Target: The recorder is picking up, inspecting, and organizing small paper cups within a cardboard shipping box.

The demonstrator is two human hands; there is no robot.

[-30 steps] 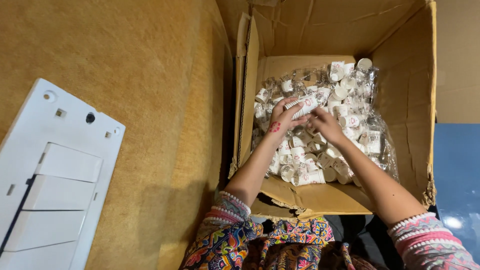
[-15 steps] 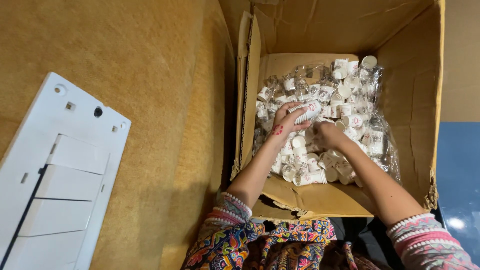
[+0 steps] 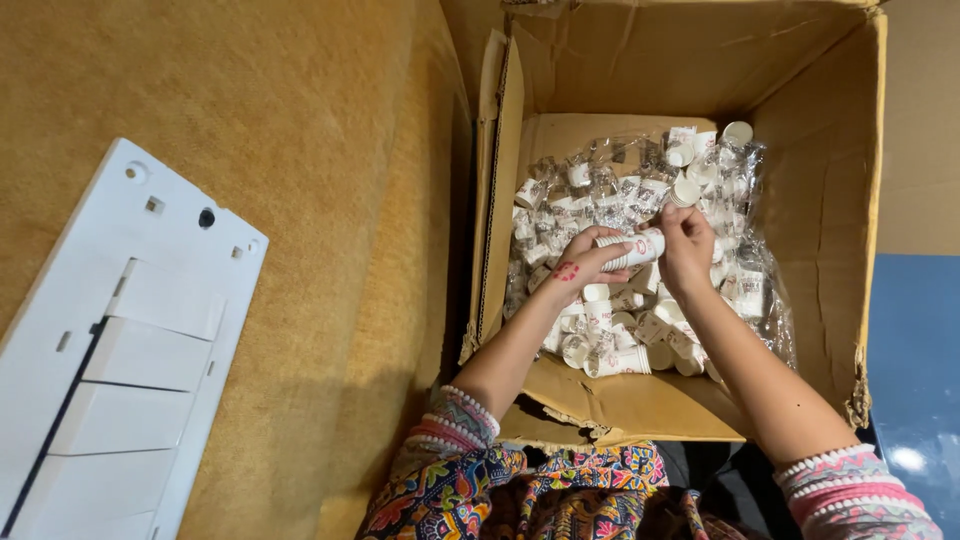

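Since the earlier frames, both hands have risen slightly off the pile and now grip one small white cup stack (image 3: 632, 250) between them; previously they worked lower among the packets.

Landmark: the open cardboard box (image 3: 830, 230).

Far left of the box, a white plastic panel (image 3: 110, 340) with rectangular recesses and small holes lies flat on the tan surface (image 3: 300, 150). That surface runs up to the box's left flap.

Inside the box, a heap of small white cups in clear plastic wrap (image 3: 620, 190) covers the box floor, spreading from the left wall to the right wall.

Above the middle of the heap, the left hand (image 3: 580, 268), with a red mark on its back, closes its fingers around the left end of the cup stack. The stack lies roughly horizontal, tilted slightly up toward the right. The right hand (image 3: 688, 245) closes around its right end.

Below the box's near edge, both forearms lead back to patterned sleeves with beaded cuffs (image 3: 455, 420).
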